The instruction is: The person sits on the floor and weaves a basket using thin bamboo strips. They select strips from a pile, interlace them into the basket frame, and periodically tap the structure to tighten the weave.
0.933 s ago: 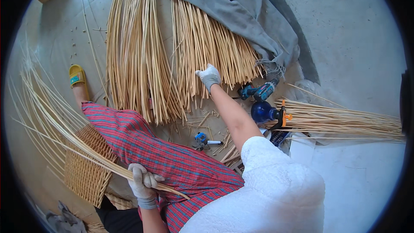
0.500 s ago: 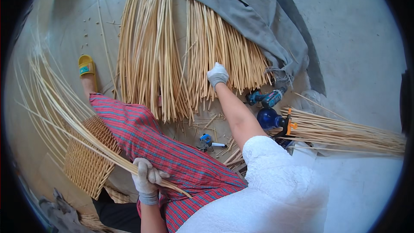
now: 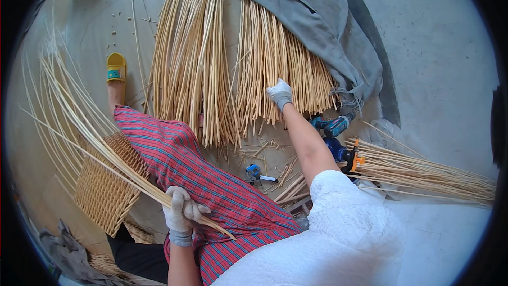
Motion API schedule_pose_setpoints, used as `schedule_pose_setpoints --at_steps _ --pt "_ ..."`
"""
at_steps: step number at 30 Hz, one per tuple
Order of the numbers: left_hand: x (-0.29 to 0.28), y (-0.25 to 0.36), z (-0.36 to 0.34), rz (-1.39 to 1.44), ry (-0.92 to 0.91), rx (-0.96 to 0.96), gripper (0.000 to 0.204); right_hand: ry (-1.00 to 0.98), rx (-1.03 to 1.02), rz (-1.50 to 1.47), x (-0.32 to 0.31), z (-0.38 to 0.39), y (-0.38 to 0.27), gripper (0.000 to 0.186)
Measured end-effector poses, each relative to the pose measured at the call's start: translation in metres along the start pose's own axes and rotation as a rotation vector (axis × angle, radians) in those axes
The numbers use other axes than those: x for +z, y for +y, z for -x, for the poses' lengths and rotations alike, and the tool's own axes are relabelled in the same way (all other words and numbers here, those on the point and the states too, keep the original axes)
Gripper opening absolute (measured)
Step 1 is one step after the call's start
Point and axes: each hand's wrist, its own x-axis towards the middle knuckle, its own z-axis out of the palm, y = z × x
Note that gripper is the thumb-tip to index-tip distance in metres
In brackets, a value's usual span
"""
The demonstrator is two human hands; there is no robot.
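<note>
My left hand (image 3: 181, 214), in a white glove, is closed round a bunch of thin pale canes (image 3: 140, 180) fanning out to the upper left over a woven basket piece (image 3: 103, 196) and the red plaid cloth (image 3: 222, 185) over my leg. My gloved right hand (image 3: 279, 91) reaches forward into the right pile of peeled rods (image 3: 267, 55), fingers curled among their lower ends; what they grip is hidden. Another pile of longer rods (image 3: 188, 58) lies left of it.
Grey cloth (image 3: 323, 21) covers part of the rods. Right of my arm lie a drill (image 3: 337, 124), a blue spray bottle (image 3: 337, 149) and another cane bundle (image 3: 434, 177). A small blue tool (image 3: 253, 172) and offcuts lie below the piles. My left foot wears a yellow sandal (image 3: 116, 63).
My right hand has shifted slightly along the right pile, fingers still curled. The whole view has drifted, so the piles appear further right. My left hand keeps hold of its canes.
</note>
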Motion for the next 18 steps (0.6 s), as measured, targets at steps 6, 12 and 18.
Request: schedule_pose_setpoints --at_steps 6,12,18 --pt "0.004 0.004 -0.002 -0.024 -0.039 -0.006 0.021 -0.182 0.036 -0.772 0.019 -0.031 0.069 0.025" --pt "-0.004 0.000 0.001 -0.023 -0.034 0.005 0.023 -0.410 0.147 -0.688 -0.018 0.005 0.018 0.027" --pt "-0.002 0.003 0.000 -0.006 -0.082 -0.005 0.023 -0.172 0.135 -0.423 0.011 0.013 0.021 0.035"
